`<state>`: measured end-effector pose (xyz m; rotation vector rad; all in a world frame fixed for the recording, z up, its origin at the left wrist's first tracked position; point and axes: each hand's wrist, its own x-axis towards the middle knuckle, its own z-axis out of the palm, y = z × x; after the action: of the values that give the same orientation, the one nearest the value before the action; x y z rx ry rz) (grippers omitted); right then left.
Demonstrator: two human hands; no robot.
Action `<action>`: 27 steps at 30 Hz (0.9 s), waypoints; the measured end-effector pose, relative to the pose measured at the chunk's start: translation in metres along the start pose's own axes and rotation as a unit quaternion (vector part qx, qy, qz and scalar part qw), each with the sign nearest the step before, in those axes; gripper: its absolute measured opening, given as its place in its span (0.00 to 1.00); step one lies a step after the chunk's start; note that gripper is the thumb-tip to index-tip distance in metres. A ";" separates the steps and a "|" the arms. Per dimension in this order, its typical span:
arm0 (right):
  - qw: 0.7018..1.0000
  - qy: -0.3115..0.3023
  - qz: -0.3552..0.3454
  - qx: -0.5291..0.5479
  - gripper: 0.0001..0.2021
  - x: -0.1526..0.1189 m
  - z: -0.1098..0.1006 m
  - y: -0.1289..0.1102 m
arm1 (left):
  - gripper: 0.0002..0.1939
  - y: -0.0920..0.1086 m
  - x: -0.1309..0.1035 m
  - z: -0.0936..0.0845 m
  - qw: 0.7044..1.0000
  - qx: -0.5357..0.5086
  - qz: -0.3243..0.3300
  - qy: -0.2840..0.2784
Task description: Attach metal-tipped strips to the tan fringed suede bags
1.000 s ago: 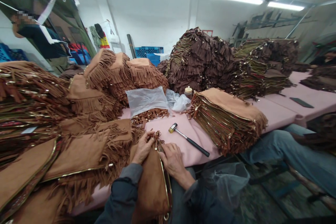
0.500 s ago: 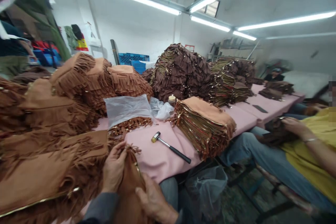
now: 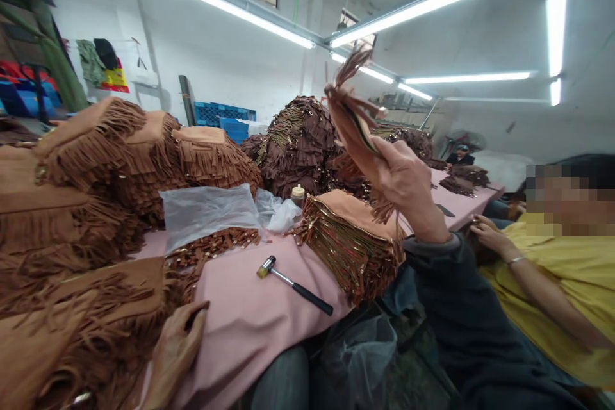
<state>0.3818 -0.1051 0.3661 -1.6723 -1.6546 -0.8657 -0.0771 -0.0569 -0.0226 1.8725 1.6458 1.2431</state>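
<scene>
Raised in front of me, my right hand (image 3: 406,173) grips a brown suede fringed pouch (image 3: 353,128) with a zip along its edge. A tuft of thin strips sticks up from the pouch's upper end. Low on the pink cloth, my left hand (image 3: 180,346) has its fingers curled together; a small dark brown bit shows at the fingertips, too small to name. Beneath the raised pouch stands a stack of brown fringed pouches (image 3: 355,211) with their zip edges facing me. A hammer (image 3: 293,285) with a black handle rests on the cloth between my hands.
Brown fringed pouches (image 3: 103,186) are heaped on the left, dark brown ones (image 3: 298,147) at the back. A clear plastic bag (image 3: 211,211) lies by small brown strips (image 3: 216,246) and a small bottle (image 3: 298,194). A person in yellow (image 3: 552,275) sits to the right.
My right hand has lifted the pouch from my lap up and to the right, over the stack. My left hand has let go of it and moved lower left. The view has shifted to the right.
</scene>
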 end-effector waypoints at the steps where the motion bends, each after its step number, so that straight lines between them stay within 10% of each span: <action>1: 0.999 -0.026 -0.004 -0.043 0.21 -0.004 0.015 0.007 | 0.20 -0.001 0.000 0.000 1.000 0.000 0.003 -0.002; 6: 0.944 -0.311 -0.003 -0.112 0.17 -0.076 0.117 0.021 | 0.18 -0.009 -0.003 -0.003 1.000 -0.007 0.017 -0.005; 9: 0.932 -0.343 0.006 -0.114 0.17 -0.101 0.146 0.022 | 0.18 -0.012 -0.003 -0.003 1.000 -0.007 0.015 -0.012; 19: 0.926 -0.360 0.003 -0.112 0.17 -0.067 0.138 0.035 | 0.20 -0.021 -0.002 0.001 1.000 -0.018 0.003 -0.012; 24: 0.964 -0.188 0.066 -0.178 0.20 -0.050 0.132 0.043 | 0.20 -0.029 0.001 0.004 1.000 -0.022 0.003 -0.011; 27: 0.953 -0.251 0.036 -0.168 0.20 -0.061 0.140 0.035 | 0.19 -0.030 0.002 0.005 1.000 -0.020 0.005 -0.012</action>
<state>0.4201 -0.0284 0.2348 -2.3229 -1.8263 -0.7569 -0.0915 -0.0454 -0.0472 1.8666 1.5904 1.2440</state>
